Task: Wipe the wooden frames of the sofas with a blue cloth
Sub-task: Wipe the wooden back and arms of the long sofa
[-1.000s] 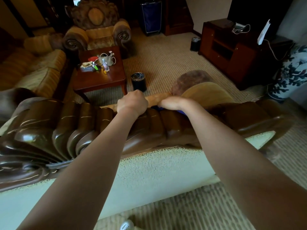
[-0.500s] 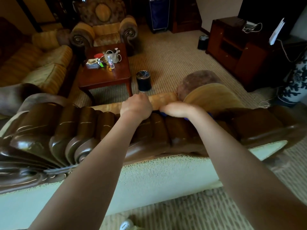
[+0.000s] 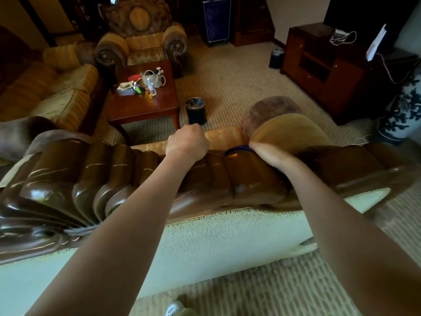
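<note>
Head view: right hand (image 3: 271,153) presses blue cloth (image 3: 237,148) on wooden frame (image 3: 250,179).

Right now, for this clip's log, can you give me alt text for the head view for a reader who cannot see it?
Seen from behind a sofa, a person's right hand presses a blue cloth over the carved wooden frame along its back, while the left hand rests curled on the frame's top. Beyond stand a cluttered coffee table and an armchair.

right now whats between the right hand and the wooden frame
In the head view, the blue cloth lies between the right hand and the wooden frame.
</note>
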Action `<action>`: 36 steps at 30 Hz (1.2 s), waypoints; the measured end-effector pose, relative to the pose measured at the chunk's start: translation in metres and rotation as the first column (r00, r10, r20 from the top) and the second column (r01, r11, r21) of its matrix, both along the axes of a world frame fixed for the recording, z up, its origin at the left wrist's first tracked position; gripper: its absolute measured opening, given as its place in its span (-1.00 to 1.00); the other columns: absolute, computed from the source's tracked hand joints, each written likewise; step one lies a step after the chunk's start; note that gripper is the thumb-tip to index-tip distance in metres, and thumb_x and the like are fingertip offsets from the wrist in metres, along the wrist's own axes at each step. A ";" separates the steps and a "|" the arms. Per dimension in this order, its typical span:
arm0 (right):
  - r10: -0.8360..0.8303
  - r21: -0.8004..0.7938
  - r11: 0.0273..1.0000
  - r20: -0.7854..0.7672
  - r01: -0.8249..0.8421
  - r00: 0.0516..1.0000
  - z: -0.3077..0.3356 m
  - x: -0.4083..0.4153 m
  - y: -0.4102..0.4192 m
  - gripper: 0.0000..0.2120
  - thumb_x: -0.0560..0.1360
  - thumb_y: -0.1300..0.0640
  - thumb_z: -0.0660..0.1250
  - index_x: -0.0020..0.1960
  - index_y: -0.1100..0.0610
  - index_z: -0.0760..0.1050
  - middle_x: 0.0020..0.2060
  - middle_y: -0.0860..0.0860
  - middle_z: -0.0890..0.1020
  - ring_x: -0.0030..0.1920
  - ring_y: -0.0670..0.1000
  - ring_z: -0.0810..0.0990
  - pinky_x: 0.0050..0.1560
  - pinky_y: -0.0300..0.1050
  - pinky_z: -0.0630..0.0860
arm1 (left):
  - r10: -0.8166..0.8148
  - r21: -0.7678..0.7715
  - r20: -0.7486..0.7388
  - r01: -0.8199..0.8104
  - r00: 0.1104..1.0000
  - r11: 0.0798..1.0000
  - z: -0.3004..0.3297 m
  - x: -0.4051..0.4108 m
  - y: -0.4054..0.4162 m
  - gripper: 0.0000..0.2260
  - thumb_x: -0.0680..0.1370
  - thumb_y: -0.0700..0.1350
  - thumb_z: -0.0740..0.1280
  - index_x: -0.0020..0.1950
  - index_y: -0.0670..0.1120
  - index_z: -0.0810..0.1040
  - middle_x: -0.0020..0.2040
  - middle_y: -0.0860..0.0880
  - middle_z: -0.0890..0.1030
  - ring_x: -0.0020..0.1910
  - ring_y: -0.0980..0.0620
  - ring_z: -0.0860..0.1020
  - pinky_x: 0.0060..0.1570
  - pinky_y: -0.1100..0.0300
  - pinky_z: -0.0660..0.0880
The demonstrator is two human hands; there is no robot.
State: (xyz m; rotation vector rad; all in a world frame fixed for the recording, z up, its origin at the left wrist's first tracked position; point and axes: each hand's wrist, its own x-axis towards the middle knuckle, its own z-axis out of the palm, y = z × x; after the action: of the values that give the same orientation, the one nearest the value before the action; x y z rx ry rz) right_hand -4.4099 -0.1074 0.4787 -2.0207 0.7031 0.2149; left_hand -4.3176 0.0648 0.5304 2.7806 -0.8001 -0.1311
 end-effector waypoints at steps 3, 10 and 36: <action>-0.071 -0.112 0.988 0.257 0.103 0.964 -0.003 -0.018 0.015 -0.69 0.60 0.04 0.01 -0.17 0.20 0.37 -0.19 0.18 0.43 -0.13 0.15 0.44 -0.05 0.07 0.33 | -0.036 -0.045 0.023 0.037 0.999 0.998 0.001 -0.001 0.000 -0.84 0.52 -0.20 0.19 0.04 -0.13 0.51 -0.06 -0.11 0.53 -0.13 -0.12 0.46 -0.07 0.01 0.42; 0.050 -0.602 0.602 0.684 0.525 0.727 -0.030 -0.050 0.123 -0.67 0.52 -0.02 0.10 -0.03 0.07 0.62 0.01 -0.07 0.64 0.09 0.02 0.55 0.10 0.09 0.37 | -0.153 -0.119 0.302 0.197 0.941 0.973 0.004 -0.017 0.000 -0.80 0.51 -0.18 0.17 0.02 -0.14 0.56 -0.04 -0.13 0.60 0.04 -0.18 0.52 0.30 -0.04 0.19; -0.724 0.472 0.481 0.689 0.739 0.031 -0.074 -0.011 0.266 -0.49 0.55 -0.20 -0.05 0.48 -0.17 0.09 0.44 -0.29 0.20 0.45 -0.28 0.11 0.50 -0.06 0.06 | -0.633 -0.013 -0.105 0.635 0.767 0.772 -0.022 -0.057 -0.046 -0.71 0.59 -0.06 0.09 -0.32 -0.06 0.35 -0.32 0.00 0.39 -0.33 0.06 0.35 -0.16 0.11 0.27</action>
State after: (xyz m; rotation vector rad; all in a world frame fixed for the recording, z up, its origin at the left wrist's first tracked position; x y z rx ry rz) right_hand -4.4214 0.1585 0.4050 -1.1825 0.9669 -1.3772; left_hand -4.3748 0.0188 0.5088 2.3680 -1.6884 -0.4007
